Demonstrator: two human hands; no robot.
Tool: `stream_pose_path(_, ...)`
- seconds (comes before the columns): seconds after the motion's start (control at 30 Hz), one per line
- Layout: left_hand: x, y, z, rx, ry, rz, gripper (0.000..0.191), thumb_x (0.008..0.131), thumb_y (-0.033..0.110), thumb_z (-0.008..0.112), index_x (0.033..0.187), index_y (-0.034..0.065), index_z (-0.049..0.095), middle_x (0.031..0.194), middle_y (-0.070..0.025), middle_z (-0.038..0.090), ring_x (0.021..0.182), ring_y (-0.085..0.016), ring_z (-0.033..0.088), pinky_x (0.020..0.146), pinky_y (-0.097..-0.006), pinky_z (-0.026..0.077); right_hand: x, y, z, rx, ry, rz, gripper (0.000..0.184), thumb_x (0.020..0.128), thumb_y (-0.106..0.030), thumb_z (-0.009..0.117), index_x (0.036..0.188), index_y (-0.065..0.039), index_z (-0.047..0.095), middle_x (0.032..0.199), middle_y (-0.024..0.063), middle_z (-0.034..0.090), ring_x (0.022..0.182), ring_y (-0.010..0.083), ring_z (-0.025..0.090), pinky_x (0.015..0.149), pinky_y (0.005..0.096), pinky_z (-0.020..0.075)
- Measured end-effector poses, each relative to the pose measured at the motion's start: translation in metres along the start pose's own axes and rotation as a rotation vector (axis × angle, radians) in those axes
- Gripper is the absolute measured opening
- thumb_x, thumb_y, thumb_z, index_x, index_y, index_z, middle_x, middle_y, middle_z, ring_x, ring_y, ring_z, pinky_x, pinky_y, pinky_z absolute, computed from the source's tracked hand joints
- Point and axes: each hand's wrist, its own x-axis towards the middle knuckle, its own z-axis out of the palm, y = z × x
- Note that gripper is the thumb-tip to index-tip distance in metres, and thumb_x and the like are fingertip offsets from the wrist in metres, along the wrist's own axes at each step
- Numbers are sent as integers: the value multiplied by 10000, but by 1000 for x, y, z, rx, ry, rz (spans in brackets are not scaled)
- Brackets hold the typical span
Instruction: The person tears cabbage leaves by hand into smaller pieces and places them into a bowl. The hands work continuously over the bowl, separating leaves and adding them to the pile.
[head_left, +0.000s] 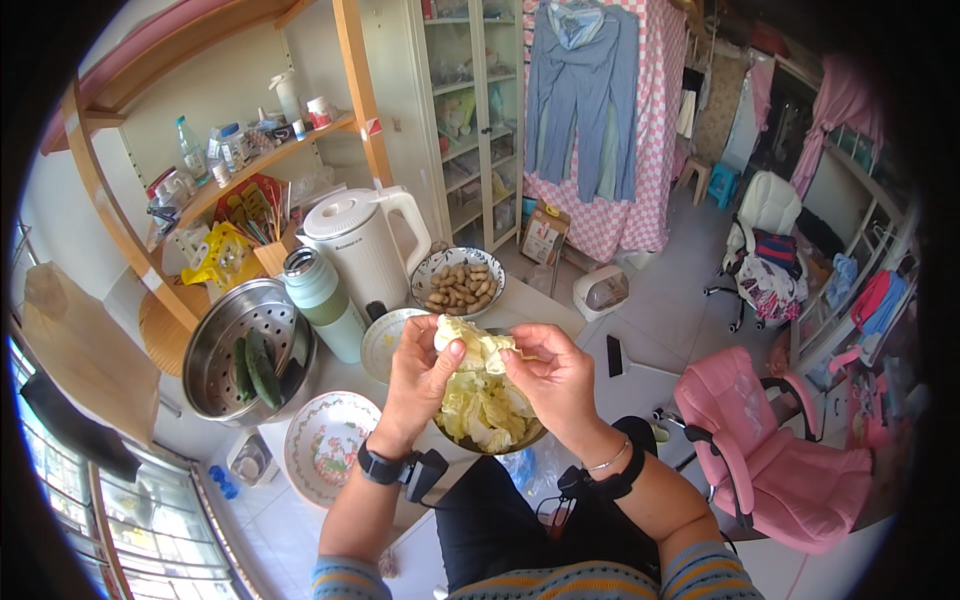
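Between my two hands is a pale yellow cabbage leaf (474, 343). My left hand (421, 379) pinches its left side with the thumb on top. On the other side my right hand (553, 375) grips the leaf's right edge between thumb and fingers. Right below them a round bowl (491, 452) is heaped with torn cabbage leaves (487, 412); its far side is hidden by my hands. A plate with a pale patterned rim (381, 346) sits partly behind my left hand. Left of my wrist lies a flower-patterned bowl (330, 442) with nothing in it.
Two cucumbers (259, 369) lie in a steel steamer pot (206, 375) at the left. Behind stand a green thermos flask (326, 307), a white electric kettle (352, 240) and a bowl of peanuts (459, 289). A pink armchair (772, 450) is on the floor at the right.
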Motion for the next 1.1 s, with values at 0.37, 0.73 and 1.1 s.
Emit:
stream_pose_path(0.37, -3, -12, 10, 202, -73, 168, 664, 916, 211, 859, 1372, 3, 424, 1259, -119, 622, 1113, -164, 630, 963, -297, 533, -7, -2, 3, -225, -68, -131, 243, 947, 21, 742, 1184, 53, 698, 1140, 100, 719, 1025, 154, 729, 812, 276, 646)
stream_pose_path(0.73, -5, -2, 12, 402, -6, 40, 740, 875, 203, 895, 1428, -32, 463, 1200, -129, 668, 1010, -148, 684, 840, -287, 589, -7, 6, 3, -396, 65, -163, 230, 880, 34, 759, 1104, 34, 709, 1023, 135, 767, 866, 198, 784, 741, 296, 653)
stream_pose_path(1.1, -4, 1, 11, 371, -15, -20, 683, 916, 112, 843, 1440, -23, 427, 1278, -134, 635, 1121, -173, 665, 909, -302, 590, -3, 10, 2, -467, 58, -188, 227, 894, -10, 749, 1114, 11, 697, 1008, 129, 746, 835, 246, 772, 739, 321, 645)
